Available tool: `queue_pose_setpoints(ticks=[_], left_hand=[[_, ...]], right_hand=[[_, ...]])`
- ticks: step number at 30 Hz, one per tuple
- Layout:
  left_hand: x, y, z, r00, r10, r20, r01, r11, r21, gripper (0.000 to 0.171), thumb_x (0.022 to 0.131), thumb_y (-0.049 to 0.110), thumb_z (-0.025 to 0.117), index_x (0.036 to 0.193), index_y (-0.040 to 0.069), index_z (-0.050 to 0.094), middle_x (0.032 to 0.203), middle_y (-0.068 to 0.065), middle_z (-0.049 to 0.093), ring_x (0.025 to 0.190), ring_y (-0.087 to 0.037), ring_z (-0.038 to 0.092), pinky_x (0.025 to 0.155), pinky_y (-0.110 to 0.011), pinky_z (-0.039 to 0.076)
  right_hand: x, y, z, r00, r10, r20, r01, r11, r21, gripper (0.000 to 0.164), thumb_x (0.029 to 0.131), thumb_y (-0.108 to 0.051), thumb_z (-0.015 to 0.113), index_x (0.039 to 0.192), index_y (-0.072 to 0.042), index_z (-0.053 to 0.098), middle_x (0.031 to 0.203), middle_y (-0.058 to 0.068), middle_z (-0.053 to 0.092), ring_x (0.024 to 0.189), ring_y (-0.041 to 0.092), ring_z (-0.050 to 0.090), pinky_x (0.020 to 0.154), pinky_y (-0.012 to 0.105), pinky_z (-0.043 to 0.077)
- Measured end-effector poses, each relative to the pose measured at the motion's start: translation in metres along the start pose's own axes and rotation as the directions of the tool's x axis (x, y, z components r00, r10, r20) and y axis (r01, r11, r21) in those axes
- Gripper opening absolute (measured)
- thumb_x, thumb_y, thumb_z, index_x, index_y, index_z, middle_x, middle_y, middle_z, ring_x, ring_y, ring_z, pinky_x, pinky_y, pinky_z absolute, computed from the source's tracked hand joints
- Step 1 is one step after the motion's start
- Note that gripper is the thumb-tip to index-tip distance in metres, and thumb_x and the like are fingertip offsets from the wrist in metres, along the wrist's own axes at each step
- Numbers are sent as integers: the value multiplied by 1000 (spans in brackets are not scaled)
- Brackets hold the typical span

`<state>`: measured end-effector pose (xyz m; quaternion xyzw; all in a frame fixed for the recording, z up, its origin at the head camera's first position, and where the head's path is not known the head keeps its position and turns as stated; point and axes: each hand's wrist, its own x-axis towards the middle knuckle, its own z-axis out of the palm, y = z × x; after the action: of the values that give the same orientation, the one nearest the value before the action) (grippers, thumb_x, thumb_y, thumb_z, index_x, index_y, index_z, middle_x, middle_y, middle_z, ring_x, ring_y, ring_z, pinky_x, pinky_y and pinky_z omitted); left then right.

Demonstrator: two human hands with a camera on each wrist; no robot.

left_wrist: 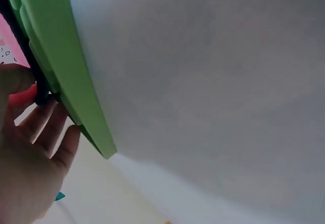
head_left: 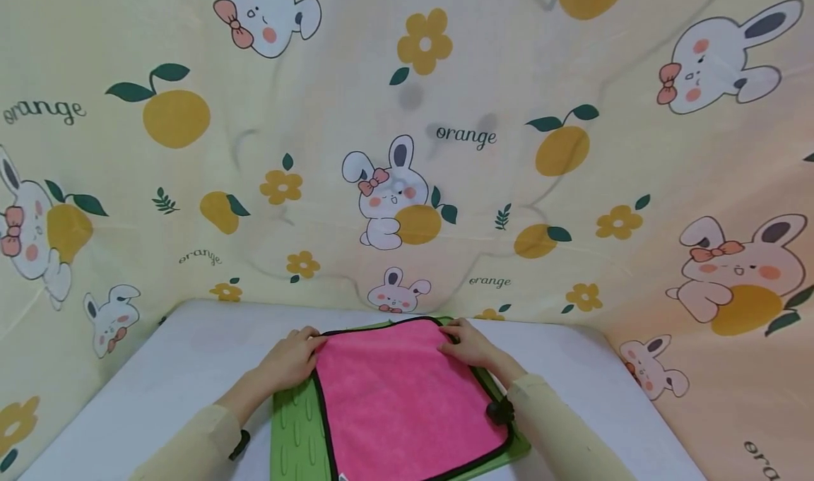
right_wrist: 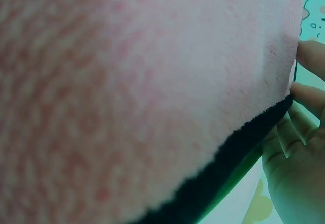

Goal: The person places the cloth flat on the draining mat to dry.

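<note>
A bright pink cloth (head_left: 407, 396) with black edging lies spread over a green washboard-like board (head_left: 292, 428) with raised ridges. At the cloth's far left corner, my left hand (head_left: 292, 359) pinches the black edge between thumb and fingers. My right hand (head_left: 472, 345) pinches the far right corner. In the left wrist view, the fingers of the left hand (left_wrist: 38, 142) are beside the board's green side (left_wrist: 68, 56). The right wrist view shows the cloth (right_wrist: 203, 71) up close, its corner between the thumb and index finger of the right hand (right_wrist: 299, 163).
The board rests on a white table (head_left: 159, 382). Behind the table and at both sides hangs a cream curtain (head_left: 331, 99) printed with rabbits, oranges and flowers. A black wrist device (head_left: 500, 411) at the right sleeve overlaps the cloth's right edge in the head view.
</note>
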<state>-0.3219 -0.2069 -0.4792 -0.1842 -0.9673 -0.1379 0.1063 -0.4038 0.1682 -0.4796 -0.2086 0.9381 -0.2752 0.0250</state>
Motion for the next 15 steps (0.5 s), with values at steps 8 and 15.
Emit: queue_pose_setpoints(ticks=[8, 15], left_hand=[[-1, 2, -2, 1000, -5, 4, 4, 999, 53, 33, 91, 14, 59, 123, 10, 62, 121, -12, 54, 105, -33, 51, 78, -51, 47], [-18, 21, -10, 992, 112, -63, -111, 994, 15, 37, 88, 18, 66, 122, 6, 61, 126, -16, 53, 110, -33, 54, 87, -51, 47]], right_hand=[[-6, -4, -3, 1000, -21, 9, 21, 1000, 8, 53, 89, -23, 66, 133, 3, 51, 134, 21, 43, 123, 35, 44, 102, 49, 35], [-36, -7, -14, 990, -136, 25, 137, 989, -49, 55, 88, -18, 65, 135, 4, 47, 139, 24, 40, 128, 39, 39, 103, 53, 33]])
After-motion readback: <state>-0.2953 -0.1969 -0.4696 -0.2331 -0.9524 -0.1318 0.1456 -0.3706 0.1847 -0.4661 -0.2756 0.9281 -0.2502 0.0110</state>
